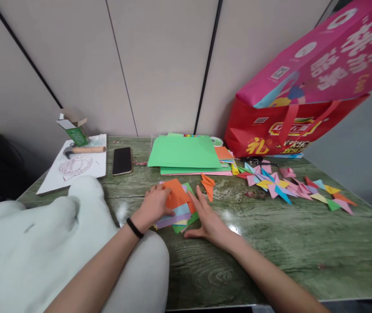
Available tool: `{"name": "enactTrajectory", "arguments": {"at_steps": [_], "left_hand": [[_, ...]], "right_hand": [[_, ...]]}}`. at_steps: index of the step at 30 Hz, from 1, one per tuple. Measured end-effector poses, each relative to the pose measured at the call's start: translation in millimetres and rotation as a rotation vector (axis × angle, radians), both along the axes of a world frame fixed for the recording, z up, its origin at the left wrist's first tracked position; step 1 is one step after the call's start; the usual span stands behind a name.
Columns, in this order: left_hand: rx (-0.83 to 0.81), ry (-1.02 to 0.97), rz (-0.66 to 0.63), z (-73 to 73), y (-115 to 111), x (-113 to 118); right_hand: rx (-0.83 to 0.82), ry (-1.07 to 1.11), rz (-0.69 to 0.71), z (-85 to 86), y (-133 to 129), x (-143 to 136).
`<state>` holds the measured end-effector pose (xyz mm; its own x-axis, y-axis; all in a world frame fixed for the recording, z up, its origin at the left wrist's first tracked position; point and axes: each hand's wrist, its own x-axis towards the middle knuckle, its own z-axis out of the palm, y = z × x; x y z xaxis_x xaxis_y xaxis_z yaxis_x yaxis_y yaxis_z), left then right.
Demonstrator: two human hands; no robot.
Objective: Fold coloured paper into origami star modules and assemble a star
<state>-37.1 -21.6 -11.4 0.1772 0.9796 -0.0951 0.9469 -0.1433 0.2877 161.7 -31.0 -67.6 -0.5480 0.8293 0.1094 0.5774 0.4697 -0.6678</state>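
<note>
A loose stack of coloured paper squares point(177, 194) lies on the table, with orange on top and blue, purple, yellow and green edges fanned out below. My left hand point(154, 206), a black band at its wrist, grips the stack's left side, its fingers curled and its thumb over the near part. Against the right edge rests my right hand point(207, 217), fingers stretched out and thumb spread apart. Just beyond it sits a folded orange paper piece point(208, 187). Many folded paper pieces point(280, 184) in mixed colours lie scattered farther right.
Green sheets point(184, 152) are piled at the back. A phone point(122, 161), a hammer point(84, 150) and a small green box point(78, 134) are at left. A large white plush toy point(42, 252) fills the front left. Red and pink bags point(270, 130) stand back right.
</note>
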Motion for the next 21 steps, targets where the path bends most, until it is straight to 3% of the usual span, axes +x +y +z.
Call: {"name": "enactTrajectory", "arguments": {"at_steps": [6, 16, 21], "left_hand": [[0.016, 0.013, -0.026, -2.8, 2, -1], [0.035, 0.033, -0.048, 4.3, 6, -2], [0.015, 0.069, -0.062, 5.6, 3, 0]], "right_hand": [[0.013, 0.029, -0.054, -6.2, -1, -11], [0.077, 0.083, -0.017, -8.0, 11, -18], [0.216, 0.119, 0.043, -14.6, 14, -14]]}}
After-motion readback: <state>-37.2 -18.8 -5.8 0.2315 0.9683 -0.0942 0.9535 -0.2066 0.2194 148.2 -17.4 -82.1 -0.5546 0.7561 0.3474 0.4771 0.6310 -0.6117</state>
